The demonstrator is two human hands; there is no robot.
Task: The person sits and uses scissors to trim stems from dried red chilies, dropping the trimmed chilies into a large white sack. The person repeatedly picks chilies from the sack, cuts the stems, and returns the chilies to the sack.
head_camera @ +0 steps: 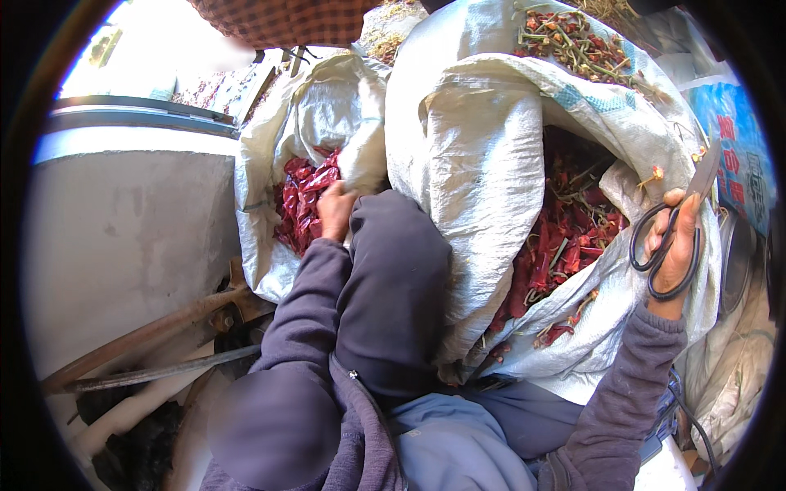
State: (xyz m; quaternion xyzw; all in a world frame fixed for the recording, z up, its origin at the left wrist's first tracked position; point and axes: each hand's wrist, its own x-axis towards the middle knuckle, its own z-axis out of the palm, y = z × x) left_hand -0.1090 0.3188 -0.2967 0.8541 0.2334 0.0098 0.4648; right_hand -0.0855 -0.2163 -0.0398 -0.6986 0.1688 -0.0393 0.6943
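My right hand [674,251] grips a pair of scissors [704,175] by the dark handle loops, blades pointing up and away from me. It is over the right side of a large white woven sack [485,166]. Dried red chilies [568,251] with stems fill that sack's opening. Further left, my left hand [336,210] reaches into a smaller white woven sack [256,239], at the edge of its glossy dried red chilies [301,196]. Its fingers are partly hidden, so I cannot tell whether they hold a chili. My knee [393,264] stands between the two sacks.
Cut stems and chili tops [577,49] lie on the large sack's far fold. A blue printed bag [731,147] stands at the right. Metal bars [166,369] lie beside a pale wall [135,215] at the left. Checked cloth [288,21] shows at the top.
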